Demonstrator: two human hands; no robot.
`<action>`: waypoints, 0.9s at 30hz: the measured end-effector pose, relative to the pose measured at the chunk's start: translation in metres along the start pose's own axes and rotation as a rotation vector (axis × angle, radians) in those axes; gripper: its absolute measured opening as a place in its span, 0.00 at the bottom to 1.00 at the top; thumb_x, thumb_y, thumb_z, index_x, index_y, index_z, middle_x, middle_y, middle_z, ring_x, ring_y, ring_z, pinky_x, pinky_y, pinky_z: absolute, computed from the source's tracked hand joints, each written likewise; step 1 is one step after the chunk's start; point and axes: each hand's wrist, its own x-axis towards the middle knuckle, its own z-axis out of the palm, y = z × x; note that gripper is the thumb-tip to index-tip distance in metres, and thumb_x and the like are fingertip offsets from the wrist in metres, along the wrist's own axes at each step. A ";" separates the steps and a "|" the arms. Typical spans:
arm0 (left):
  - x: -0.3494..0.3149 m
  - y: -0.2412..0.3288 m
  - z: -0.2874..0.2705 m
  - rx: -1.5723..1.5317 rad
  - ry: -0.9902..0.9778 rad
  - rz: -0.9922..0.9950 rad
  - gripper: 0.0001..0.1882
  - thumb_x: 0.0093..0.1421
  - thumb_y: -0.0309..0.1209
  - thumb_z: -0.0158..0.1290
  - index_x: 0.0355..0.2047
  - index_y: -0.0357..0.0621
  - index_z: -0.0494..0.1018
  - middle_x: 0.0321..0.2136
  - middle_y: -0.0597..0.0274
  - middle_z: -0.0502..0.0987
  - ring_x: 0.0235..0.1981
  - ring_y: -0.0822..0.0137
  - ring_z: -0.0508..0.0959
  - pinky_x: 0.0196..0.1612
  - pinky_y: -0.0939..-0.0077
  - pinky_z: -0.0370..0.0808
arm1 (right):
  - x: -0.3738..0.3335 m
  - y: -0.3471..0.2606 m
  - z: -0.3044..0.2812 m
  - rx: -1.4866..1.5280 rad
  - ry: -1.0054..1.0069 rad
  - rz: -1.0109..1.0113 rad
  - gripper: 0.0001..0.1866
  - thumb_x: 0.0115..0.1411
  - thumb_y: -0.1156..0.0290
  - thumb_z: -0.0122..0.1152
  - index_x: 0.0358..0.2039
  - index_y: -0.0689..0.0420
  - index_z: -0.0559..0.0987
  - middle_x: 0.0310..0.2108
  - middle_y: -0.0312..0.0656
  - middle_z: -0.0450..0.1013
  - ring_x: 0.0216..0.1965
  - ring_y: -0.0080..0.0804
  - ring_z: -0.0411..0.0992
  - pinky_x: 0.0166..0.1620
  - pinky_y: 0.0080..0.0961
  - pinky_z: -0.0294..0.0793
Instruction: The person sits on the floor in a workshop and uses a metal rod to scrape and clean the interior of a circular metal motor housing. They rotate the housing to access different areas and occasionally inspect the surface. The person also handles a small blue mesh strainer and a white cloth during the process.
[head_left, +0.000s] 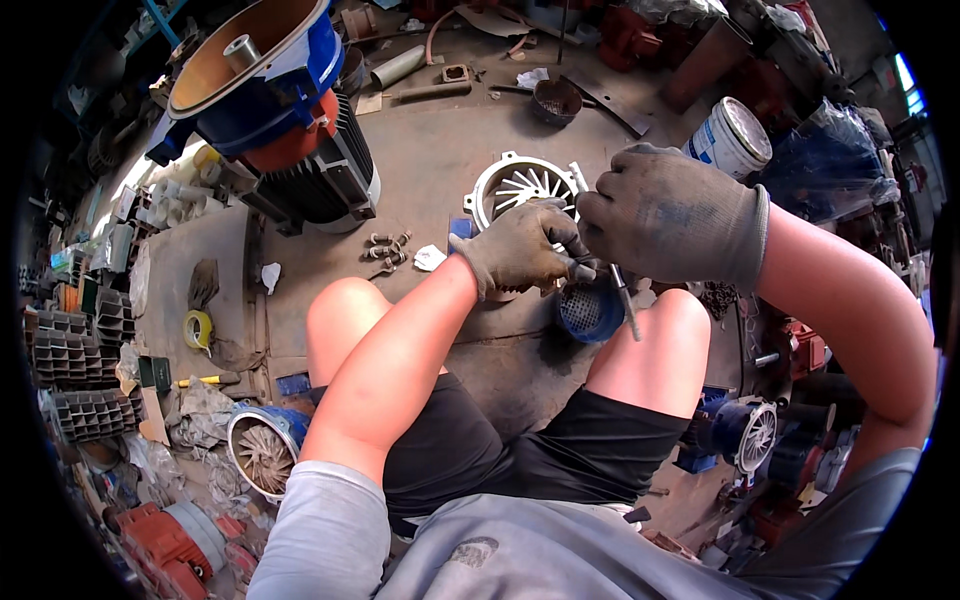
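Both hands wear grey-brown work gloves and meet in front of my knees. My left hand has its fingers curled over the near side of a pale round motor end housing with radial fan blades. What its fingers close on is hidden. My right hand makes a fist just to the right, close to the left fingertips. A thin metal rod slants down from under this fist, its upper end covered by the glove. Below the hands, between my knees, sits a blue perforated round cover.
At the far left stands a large motor with a blue flange. Bolts and white paper lie left of my hands. Farther off are a rusty bowl and a white bucket. Yellow tape lies left.
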 end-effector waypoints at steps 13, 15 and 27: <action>0.005 -0.014 -0.003 -0.036 -0.019 -0.009 0.14 0.67 0.33 0.74 0.50 0.43 0.90 0.32 0.60 0.88 0.26 0.70 0.86 0.29 0.69 0.84 | 0.000 -0.015 -0.003 0.038 0.297 0.174 0.31 0.66 0.65 0.72 0.70 0.51 0.83 0.66 0.49 0.79 0.65 0.51 0.79 0.68 0.48 0.80; 0.010 -0.041 -0.002 0.363 0.023 0.258 0.12 0.66 0.35 0.74 0.45 0.42 0.90 0.31 0.59 0.88 0.26 0.69 0.86 0.30 0.69 0.84 | -0.007 -0.006 0.002 -0.135 0.234 -0.070 0.30 0.66 0.64 0.73 0.70 0.48 0.84 0.67 0.45 0.79 0.70 0.47 0.75 0.72 0.48 0.77; 0.001 0.004 -0.004 0.107 -0.030 0.026 0.12 0.69 0.30 0.72 0.51 0.46 0.92 0.32 0.62 0.88 0.24 0.71 0.85 0.28 0.71 0.82 | 0.026 -0.011 0.003 0.533 -0.396 0.465 0.25 0.81 0.48 0.57 0.56 0.56 0.89 0.40 0.57 0.88 0.43 0.58 0.88 0.50 0.58 0.86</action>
